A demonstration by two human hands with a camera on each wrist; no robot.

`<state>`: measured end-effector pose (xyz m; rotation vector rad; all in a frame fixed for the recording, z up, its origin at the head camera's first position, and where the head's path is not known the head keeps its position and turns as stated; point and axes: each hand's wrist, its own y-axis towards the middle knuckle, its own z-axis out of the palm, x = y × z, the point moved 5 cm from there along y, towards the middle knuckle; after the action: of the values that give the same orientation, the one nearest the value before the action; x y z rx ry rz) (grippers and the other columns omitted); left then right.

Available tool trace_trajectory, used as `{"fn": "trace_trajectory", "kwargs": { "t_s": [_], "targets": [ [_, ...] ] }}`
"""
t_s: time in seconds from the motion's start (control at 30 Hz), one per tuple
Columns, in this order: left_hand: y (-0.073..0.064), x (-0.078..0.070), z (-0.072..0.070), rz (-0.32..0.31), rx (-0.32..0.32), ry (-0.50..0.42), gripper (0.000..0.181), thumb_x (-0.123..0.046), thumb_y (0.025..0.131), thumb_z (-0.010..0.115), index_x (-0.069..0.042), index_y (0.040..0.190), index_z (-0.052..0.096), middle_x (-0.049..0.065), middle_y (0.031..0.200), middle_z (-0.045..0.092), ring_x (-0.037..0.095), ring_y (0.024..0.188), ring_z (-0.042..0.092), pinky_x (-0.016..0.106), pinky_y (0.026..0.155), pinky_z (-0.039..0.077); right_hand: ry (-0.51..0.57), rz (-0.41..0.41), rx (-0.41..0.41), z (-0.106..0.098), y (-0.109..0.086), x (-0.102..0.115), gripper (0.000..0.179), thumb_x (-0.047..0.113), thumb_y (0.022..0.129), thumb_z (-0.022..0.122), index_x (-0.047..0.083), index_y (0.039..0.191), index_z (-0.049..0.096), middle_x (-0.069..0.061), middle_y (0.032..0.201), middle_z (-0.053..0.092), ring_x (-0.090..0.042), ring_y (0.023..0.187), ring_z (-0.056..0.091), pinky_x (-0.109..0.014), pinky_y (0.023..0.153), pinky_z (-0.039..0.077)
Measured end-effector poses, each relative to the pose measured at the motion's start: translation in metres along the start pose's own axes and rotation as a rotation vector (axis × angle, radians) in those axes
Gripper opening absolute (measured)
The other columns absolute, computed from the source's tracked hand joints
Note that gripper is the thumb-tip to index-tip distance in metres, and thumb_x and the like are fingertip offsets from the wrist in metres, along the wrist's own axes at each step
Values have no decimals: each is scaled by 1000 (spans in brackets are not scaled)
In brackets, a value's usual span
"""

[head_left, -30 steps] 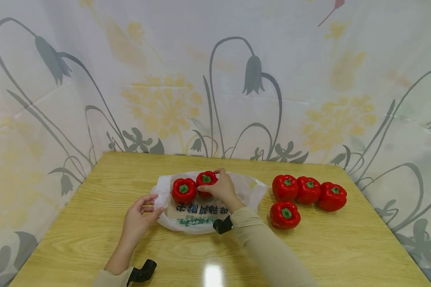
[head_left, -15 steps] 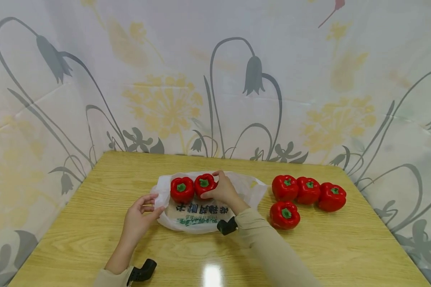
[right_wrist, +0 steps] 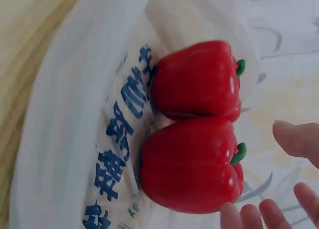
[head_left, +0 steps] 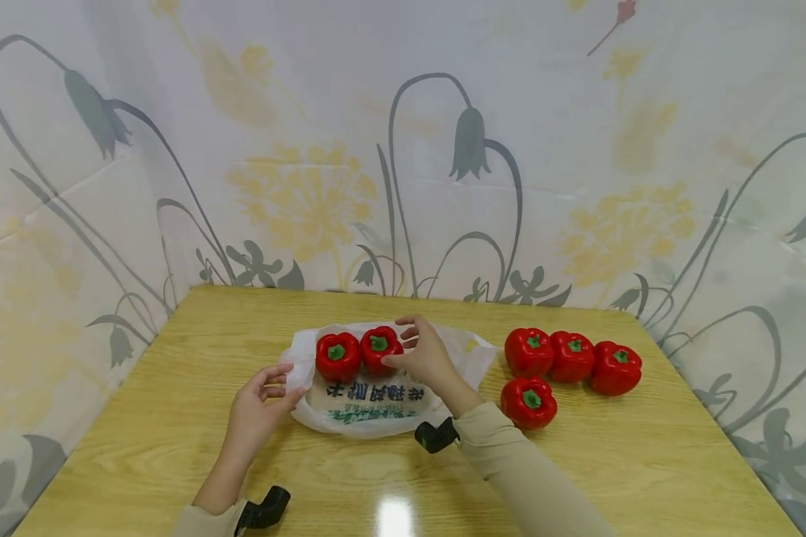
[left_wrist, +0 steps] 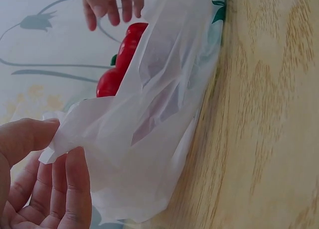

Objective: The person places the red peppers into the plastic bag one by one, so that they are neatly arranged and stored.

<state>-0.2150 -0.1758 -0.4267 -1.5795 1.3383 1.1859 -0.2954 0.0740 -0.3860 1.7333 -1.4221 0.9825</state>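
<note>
Two red bell peppers with green stems, a left one (head_left: 337, 365) and a right one (head_left: 376, 362), sit side by side on a white plastic bag (head_left: 469, 362) with dark printed characters. My left hand (head_left: 257, 414) pinches the bag's left edge between thumb and fingers, as the left wrist view shows. Just right of the right pepper is my right hand (head_left: 433, 362), its fingers spread and holding nothing. In the right wrist view its fingertips (right_wrist: 271, 211) lie close to the nearer pepper (right_wrist: 189, 167).
Several more red bell peppers stand on the wooden table (head_left: 618, 455) at the right: a touching row of three (head_left: 572, 358) and a single pepper (head_left: 528, 404) in front. A flower-patterned cloth (head_left: 349, 149) hangs behind the table.
The right pepper has shifted slightly left and down, next to the left one. My right hand has let go of it and moved a little right. The left hand stays on the bag.
</note>
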Motion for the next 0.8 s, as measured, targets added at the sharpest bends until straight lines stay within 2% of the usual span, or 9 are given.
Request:
{"fn": "trace_trajectory", "kwargs": {
  "t_s": [0.17, 0.37, 0.67, 0.8],
  "targets": [
    [-1, -1, -1, 6, -1, 3, 47, -20, 82, 73, -3, 122, 56, 14, 111, 53, 18, 90, 53, 18, 65, 50, 76, -50, -16, -1, -12, 5, 52, 2, 75, 77, 4, 120, 50, -17, 108, 53, -32, 97, 54, -37, 79, 52],
    [-2, 0, 0, -4, 2, 2, 47, -20, 82, 73, -3, 122, 56, 14, 111, 53, 18, 89, 53, 18, 65, 50, 105, -108, -36, 0, -26, 6, 48, 0, 76, 75, 4, 118, 52, -16, 105, 54, -32, 93, 55, -35, 77, 52],
    [-1, 0, 0, -10, 6, 0, 46, -18, 83, 72, -3, 122, 55, 14, 111, 52, 19, 91, 53, 18, 65, 50, 161, -194, -65, 1, -39, 7, 42, -3, 76, 73, -1, 113, 53, -20, 102, 54, -38, 93, 53, -46, 80, 49],
    [-1, 0, 1, -11, 8, -2, 46, -18, 83, 72, -2, 122, 55, 14, 111, 52, 19, 90, 53, 18, 65, 50, 151, -211, -77, 0, -43, 7, 41, -1, 76, 74, -1, 112, 55, -20, 102, 54, -36, 94, 53, -46, 81, 49]
  ]
}}
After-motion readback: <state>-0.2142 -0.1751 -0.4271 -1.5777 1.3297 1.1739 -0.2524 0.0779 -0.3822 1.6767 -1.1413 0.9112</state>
